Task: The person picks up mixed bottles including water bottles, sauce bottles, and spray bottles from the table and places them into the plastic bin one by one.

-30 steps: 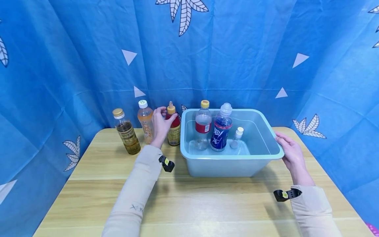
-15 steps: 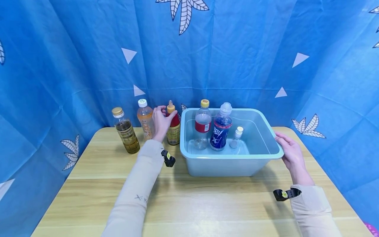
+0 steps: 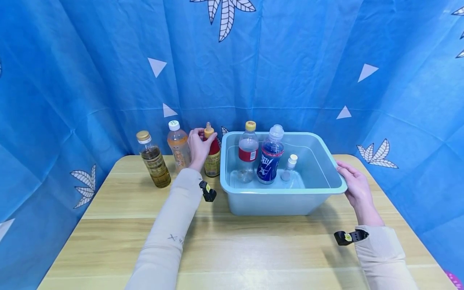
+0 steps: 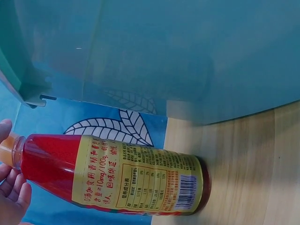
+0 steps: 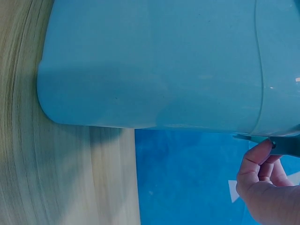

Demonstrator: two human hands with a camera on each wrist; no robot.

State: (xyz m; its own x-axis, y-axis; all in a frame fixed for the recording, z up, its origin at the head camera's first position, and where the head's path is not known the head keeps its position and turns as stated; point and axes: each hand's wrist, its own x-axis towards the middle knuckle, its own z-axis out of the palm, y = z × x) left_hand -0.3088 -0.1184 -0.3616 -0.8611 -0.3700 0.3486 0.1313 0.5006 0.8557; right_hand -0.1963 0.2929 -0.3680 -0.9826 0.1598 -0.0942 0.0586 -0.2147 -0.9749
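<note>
My left hand (image 3: pixel 199 148) pinches the orange cap of a sauce bottle (image 3: pixel 212 163) with a red body and a yellow label. The bottle stands on the table, left of a light blue plastic bin (image 3: pixel 270 204). In the left wrist view the thumb and fingertips meet the cap of the sauce bottle (image 4: pixel 117 176). My right hand (image 3: pixel 357 186) grips the bin's right rim, as the right wrist view of the hand (image 5: pixel 262 180) also shows. Inside the bin stand a clear bottle with a red label (image 3: pixel 248 155), a blue-labelled bottle (image 3: pixel 269 163) and a small clear bottle (image 3: pixel 288 171).
Left of my left hand stand an orange drink bottle (image 3: pixel 179 149) with a white cap and a bottle of dark golden liquid (image 3: pixel 155 165). The wooden table (image 3: pixel 253 249) stretches toward me. A blue curtain (image 3: pixel 290 60) hangs behind and at both sides.
My left forearm has shifted slightly to the right, with the left fingers staying at the sauce bottle's cap. The right hand and the bin have not visibly moved.
</note>
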